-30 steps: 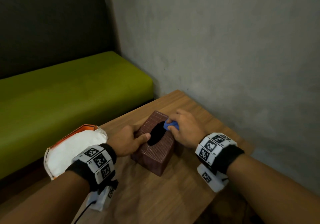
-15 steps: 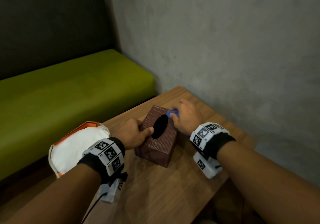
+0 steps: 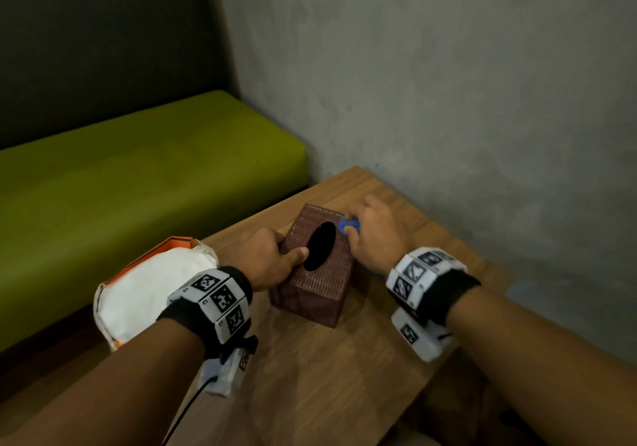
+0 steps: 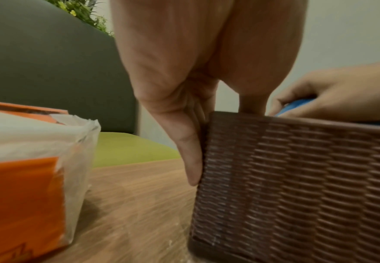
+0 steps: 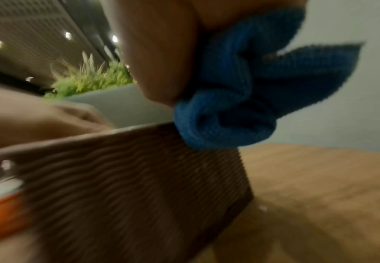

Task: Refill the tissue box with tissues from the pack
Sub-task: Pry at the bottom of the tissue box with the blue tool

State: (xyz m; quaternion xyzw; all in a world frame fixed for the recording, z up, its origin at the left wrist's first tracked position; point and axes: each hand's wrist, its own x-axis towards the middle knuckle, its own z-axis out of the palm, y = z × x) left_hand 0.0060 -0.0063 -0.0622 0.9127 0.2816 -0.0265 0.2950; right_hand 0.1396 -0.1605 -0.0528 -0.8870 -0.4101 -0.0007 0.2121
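The right hand (image 3: 374, 235) has its grip closed on a bunched blue cloth (image 5: 240, 99), fingers curled round it, and presses it onto the top edge of the brown woven tissue box (image 3: 319, 273) at the box's 2 o'clock corner. The left hand (image 3: 267, 259) grips the opposite side: thumb laid on the lid beside the dark oval slot (image 3: 320, 245), fingers down flat against the left wall, as the left wrist view shows. So both hands are on the box, one bracing, one wiping.

The box sits on the wooden table (image 3: 344, 376), roughly at its centre, turned a little askew. Nothing white shows through the slot; it looks empty, though the inside is too dark to be sure. The tissue pack (image 3: 148, 283), orange wrapper torn open with white tissues showing, lies at the box's 9 o'clock on the table's left edge, near the box but not touching it. Behind runs a green bench seat (image 3: 138, 177), and a grey wall (image 3: 448, 83) closes the right side.

By the look of it, this is a clean-up step ahead of the refill itself; no tissues have gone in. The next move calls for the right hand to drop the cloth, the box to be opened or turned over, and a stack lifted from the pack.
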